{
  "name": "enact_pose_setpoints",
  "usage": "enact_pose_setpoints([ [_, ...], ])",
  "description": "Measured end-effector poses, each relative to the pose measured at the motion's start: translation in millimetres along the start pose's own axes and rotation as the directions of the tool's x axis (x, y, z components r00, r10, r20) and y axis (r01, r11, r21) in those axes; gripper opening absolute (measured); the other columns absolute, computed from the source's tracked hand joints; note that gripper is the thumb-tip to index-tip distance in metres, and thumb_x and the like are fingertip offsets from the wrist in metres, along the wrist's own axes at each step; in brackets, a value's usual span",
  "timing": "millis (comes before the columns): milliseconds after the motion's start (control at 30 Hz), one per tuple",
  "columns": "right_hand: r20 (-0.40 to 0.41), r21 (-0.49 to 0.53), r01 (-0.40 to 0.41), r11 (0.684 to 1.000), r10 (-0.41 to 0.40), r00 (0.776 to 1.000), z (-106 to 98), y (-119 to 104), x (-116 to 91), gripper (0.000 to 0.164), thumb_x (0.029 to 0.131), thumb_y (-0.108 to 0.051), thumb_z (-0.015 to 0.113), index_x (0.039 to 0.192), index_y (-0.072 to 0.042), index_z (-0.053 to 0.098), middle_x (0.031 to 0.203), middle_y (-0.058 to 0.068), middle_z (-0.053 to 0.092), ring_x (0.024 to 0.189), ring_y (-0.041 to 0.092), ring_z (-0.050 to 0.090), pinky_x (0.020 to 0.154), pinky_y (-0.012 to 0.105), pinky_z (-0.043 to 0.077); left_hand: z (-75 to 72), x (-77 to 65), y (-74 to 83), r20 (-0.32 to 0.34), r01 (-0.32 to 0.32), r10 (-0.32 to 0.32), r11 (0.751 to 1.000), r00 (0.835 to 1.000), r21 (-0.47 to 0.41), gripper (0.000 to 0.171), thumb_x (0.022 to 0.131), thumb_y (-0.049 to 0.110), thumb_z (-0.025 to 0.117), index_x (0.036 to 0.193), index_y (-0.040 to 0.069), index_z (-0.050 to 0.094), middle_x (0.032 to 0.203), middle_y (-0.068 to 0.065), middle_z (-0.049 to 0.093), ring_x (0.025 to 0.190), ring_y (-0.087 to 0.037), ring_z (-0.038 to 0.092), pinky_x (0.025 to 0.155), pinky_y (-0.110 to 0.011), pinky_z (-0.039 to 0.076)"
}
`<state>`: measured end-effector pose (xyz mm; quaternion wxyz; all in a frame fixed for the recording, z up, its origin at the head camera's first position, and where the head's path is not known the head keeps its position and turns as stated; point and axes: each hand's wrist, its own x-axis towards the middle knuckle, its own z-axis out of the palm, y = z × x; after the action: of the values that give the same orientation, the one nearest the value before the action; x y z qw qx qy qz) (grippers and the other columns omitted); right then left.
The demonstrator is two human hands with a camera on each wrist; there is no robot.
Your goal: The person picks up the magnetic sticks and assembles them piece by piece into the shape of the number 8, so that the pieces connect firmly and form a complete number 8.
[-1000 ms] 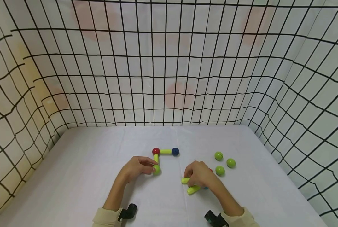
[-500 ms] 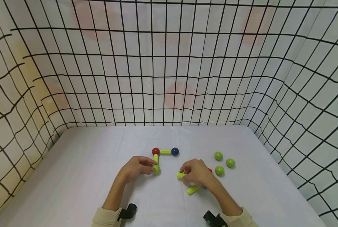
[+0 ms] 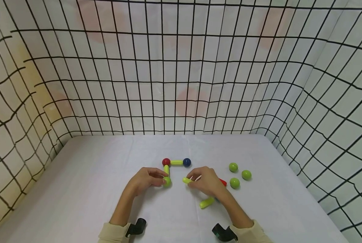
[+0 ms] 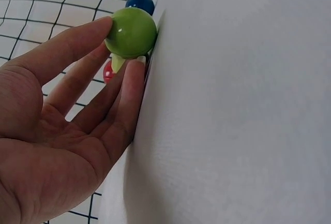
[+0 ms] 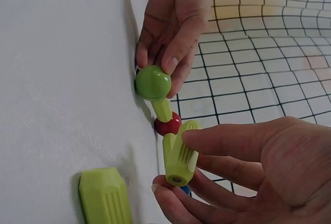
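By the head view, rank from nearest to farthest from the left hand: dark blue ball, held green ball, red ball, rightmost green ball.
1. Held green ball: pinched by the left hand.
2. Red ball: just beyond the hand.
3. Dark blue ball: right of the red ball.
4. Rightmost green ball: far to the right.

I'm at a white bench point(image 3: 86, 168), pale walls point(image 3: 170, 72) rising on three sides, black grid point(image 3: 177, 61) all across them, faint red patches point(image 3: 191, 105) ahead, yellow tinge point(image 3: 31, 64) left!
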<state>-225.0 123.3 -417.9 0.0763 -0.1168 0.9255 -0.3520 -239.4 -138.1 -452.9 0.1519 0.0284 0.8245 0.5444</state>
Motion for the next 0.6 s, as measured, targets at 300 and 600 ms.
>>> enact_pose_setpoints([
  [300,-0.022,0.041,0.026,0.999,-0.025,0.999,8,-7,12,0.015,0.084,-0.015,0.078,0.099,-0.018,0.078,0.092,-0.001,0.072,0.086,0.016,0.066,0.079,0.036,0.054,-1.4,0.5,-1.6,-0.002,-0.005,0.005,1.000,1.000,-0.007,0.024,0.085,0.019,0.080,0.108,0.014,0.079,0.103,-0.003,0.077,0.086,-0.017,0.066,0.074,-0.030,0.049],
  [600,-0.026,0.072,0.023,0.997,-0.021,0.999,18,-11,19,0.014,0.087,-0.018,0.077,0.102,-0.017,0.078,0.097,0.001,0.071,0.090,0.018,0.062,0.080,0.038,0.054,-1.0,0.5,-1.4,-0.009,-0.015,0.015,1.000,1.000,0.002,0.024,0.084,0.019,0.080,0.107,0.015,0.080,0.103,-0.003,0.077,0.085,-0.017,0.067,0.074,-0.030,0.049],
])
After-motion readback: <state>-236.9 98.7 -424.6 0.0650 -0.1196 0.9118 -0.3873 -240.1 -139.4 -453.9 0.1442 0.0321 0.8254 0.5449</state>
